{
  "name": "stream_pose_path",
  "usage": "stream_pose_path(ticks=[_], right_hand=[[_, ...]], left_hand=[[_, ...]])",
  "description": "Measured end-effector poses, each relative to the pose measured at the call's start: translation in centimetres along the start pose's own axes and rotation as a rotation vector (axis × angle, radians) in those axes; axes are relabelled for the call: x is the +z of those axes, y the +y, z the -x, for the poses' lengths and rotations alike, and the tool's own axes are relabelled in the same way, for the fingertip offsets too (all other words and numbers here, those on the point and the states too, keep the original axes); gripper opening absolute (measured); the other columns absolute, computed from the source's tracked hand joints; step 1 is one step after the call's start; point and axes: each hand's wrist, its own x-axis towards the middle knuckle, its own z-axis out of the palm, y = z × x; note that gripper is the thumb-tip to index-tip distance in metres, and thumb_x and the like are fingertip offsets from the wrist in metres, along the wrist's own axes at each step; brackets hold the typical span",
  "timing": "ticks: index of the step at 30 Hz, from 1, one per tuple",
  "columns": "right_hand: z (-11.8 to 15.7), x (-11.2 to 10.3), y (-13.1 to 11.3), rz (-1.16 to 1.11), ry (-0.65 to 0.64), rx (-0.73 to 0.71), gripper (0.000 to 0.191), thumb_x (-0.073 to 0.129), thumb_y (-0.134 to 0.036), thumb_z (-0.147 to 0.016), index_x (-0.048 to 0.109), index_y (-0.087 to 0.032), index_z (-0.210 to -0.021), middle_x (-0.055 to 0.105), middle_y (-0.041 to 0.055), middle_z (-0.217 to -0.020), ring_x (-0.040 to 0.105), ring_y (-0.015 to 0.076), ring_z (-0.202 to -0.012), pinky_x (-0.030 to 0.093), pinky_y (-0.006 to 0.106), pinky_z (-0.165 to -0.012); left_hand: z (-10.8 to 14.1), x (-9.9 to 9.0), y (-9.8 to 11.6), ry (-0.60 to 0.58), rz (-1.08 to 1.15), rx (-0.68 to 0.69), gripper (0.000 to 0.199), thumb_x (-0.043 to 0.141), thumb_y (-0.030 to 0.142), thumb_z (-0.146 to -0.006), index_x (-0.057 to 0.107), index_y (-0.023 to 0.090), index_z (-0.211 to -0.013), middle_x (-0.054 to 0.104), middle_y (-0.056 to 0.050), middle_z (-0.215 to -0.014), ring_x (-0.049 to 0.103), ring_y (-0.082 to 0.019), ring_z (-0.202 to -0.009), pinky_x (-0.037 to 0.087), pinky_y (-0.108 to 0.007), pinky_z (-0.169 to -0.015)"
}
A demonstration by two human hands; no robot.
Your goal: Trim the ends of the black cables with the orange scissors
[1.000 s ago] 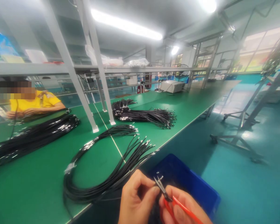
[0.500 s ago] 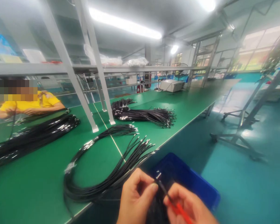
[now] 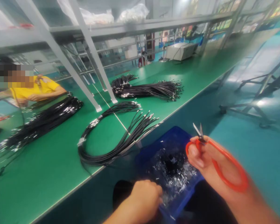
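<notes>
Red-handled scissors (image 3: 231,174) are in my right hand (image 3: 200,154), their blades pointing up and slightly parted. My left hand (image 3: 146,197) is low over the near side of a blue bin (image 3: 142,155), its fingers curled and turned away; whatever they may hold is hidden. Small shiny pieces (image 3: 179,177) and something dark lie inside the bin. To the left, a curved bundle of black cables (image 3: 102,158) rests along the edge of the green table (image 3: 49,174), its silvery ends fanned out.
More black cable bundles (image 3: 154,90) lie farther back, and another (image 3: 46,121) is at the left, near a person in yellow (image 3: 44,85). Metal shelf posts (image 3: 95,59) stand on the table. A wheeled metal frame (image 3: 252,110) is at the right.
The view has tilted down, showing more of the bin. My hands have moved apart; the scissors now point up at the right, and the cable between my hands is no longer seen.
</notes>
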Motion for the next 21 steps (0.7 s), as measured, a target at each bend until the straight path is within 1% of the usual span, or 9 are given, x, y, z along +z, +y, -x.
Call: stream_pose_path(ticks=[2, 4, 7, 9, 12, 14, 16, 18, 21], right_hand=[[0.0, 0.3, -0.1, -0.008, 0.004, -0.013, 0.016, 0.069, -0.033, -0.076, 0.067, -0.021, -0.086, 0.057, -0.001, -0.064, 0.039, 0.0104, -0.051, 0.033, 0.024, -0.049], [0.0, 0.6, 0.0, -0.014, -0.005, -0.022, 0.017, 0.069, -0.034, -0.075, 0.067, -0.021, -0.086, 0.056, -0.0015, -0.063, 0.039, 0.0108, -0.051, 0.032, 0.025, -0.049], [-0.1, 1.4, 0.2, -0.014, -0.035, -0.025, 0.018, 0.07, -0.036, -0.075, 0.065, -0.021, -0.084, 0.056, -0.002, -0.063, 0.038, 0.0105, -0.05, 0.03, 0.025, -0.048], [0.0, 1.8, 0.1, -0.004, -0.046, -0.029, 0.019, 0.07, -0.036, -0.074, 0.064, -0.021, -0.083, 0.056, -0.0022, -0.063, 0.039, 0.0098, -0.05, 0.03, 0.024, -0.048], [0.0, 2.0, -0.4, 0.038, -0.01, -0.043, 0.021, 0.073, -0.037, -0.071, 0.063, -0.021, -0.082, 0.055, -0.0032, -0.061, 0.041, 0.0096, -0.05, 0.031, 0.024, -0.047], [0.0, 1.7, -0.8, 0.083, 0.072, -0.058, 0.026, 0.077, -0.033, -0.065, 0.062, -0.022, -0.082, 0.054, -0.0048, -0.06, 0.041, 0.0094, -0.048, 0.032, 0.023, -0.045], [-0.2, 1.3, -1.0, 0.132, 0.182, -0.074, 0.031, 0.081, -0.027, -0.059, 0.059, -0.023, -0.08, 0.052, -0.0064, -0.057, 0.042, 0.0093, -0.046, 0.033, 0.023, -0.043], [-0.4, 0.7, -0.6, 0.161, 0.267, -0.072, 0.032, 0.081, -0.025, -0.056, 0.058, -0.023, -0.079, 0.051, -0.0071, -0.054, 0.042, 0.0098, -0.045, 0.034, 0.022, -0.042], [-0.6, 0.0, 0.4, 0.135, 0.287, -0.036, 0.03, 0.079, -0.027, -0.059, 0.057, -0.022, -0.079, 0.05, -0.0072, -0.05, 0.042, 0.0099, -0.045, 0.034, 0.022, -0.042]], left_hand=[[-0.2, -0.8, -1.2, 0.013, -0.076, -0.087, 0.019, 0.052, 0.015, -0.084, 0.07, 0.021, -0.086, 0.074, -0.01, -0.087, 0.068, -0.028, -0.085, 0.05, -0.037, -0.071], [-1.3, -1.7, -2.3, 0.051, -0.143, -0.168, 0.021, 0.048, 0.013, -0.088, 0.068, 0.018, -0.09, 0.072, -0.011, -0.089, 0.066, -0.028, -0.09, 0.05, -0.04, -0.075], [-4.7, -2.3, -3.2, 0.076, -0.191, -0.231, 0.019, 0.053, 0.025, -0.091, 0.062, 0.016, -0.106, 0.064, -0.008, -0.11, 0.061, -0.023, -0.101, 0.049, -0.045, -0.086], [-7.1, -1.9, -3.4, 0.037, -0.183, -0.274, 0.029, 0.057, 0.029, -0.089, 0.057, 0.016, -0.115, 0.059, -0.009, -0.119, 0.06, -0.023, -0.102, 0.05, -0.045, -0.086], [-9.6, -0.7, -3.5, -0.073, -0.134, -0.345, 0.032, 0.058, 0.029, -0.089, 0.055, 0.016, -0.118, 0.059, -0.009, -0.119, 0.061, -0.023, -0.099, 0.052, -0.043, -0.081], [-10.0, -0.1, -3.2, -0.114, -0.087, -0.346, 0.031, 0.058, 0.028, -0.089, 0.056, 0.017, -0.118, 0.059, -0.009, -0.117, 0.062, -0.023, -0.097, 0.053, -0.042, -0.079], [-9.6, 0.0, -2.7, -0.088, -0.044, -0.311, 0.03, 0.058, 0.029, -0.089, 0.056, 0.017, -0.117, 0.06, -0.008, -0.117, 0.062, -0.022, -0.097, 0.053, -0.041, -0.079], [-8.7, -0.4, -1.9, -0.006, -0.005, -0.253, 0.029, 0.057, 0.029, -0.089, 0.057, 0.016, -0.116, 0.06, -0.008, -0.116, 0.062, -0.022, -0.096, 0.053, -0.042, -0.08], [-7.5, -1.5, -0.6, 0.169, 0.057, -0.142, 0.022, 0.054, 0.03, -0.091, 0.061, 0.016, -0.107, 0.064, -0.007, -0.108, 0.063, -0.021, -0.093, 0.052, -0.041, -0.08]])
